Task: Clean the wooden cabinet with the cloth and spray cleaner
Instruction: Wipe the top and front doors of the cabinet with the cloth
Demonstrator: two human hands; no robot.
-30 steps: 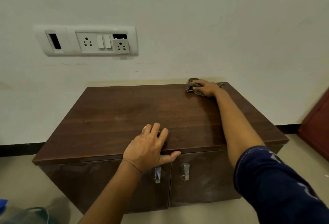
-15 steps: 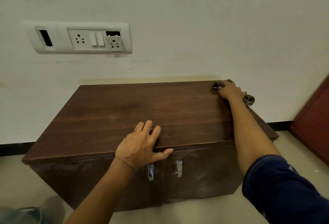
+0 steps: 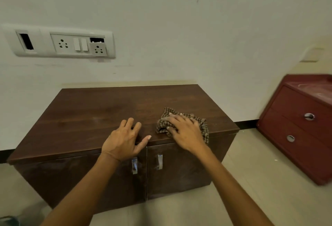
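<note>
Now, on wooden cabinet (image 3: pixel 89 114) top near front edge: checked cloth (image 3: pixel 202 123), crumpled, one corner hanging over edge. Pressed flat under right hand (image 3: pixel 186 132), fingers spread wide. Left hand (image 3: pixel 124 139) just beside, apart from cloth, flat and spread, thumb along front lip above door handles (image 3: pixel 134 165). Bare top open toward back wall and left. Red drawer unit (image 3: pixel 301 127) well apart on right.

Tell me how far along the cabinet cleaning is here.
Midway, by the look of it. Done: the back of the cabinet top looks evenly dark. In hand: the right hand presses the checked cloth flat near the front right edge, while the left hand rests on the front edge. Left: the two doors, which show a dusty film. No spray cleaner is in view.
</note>
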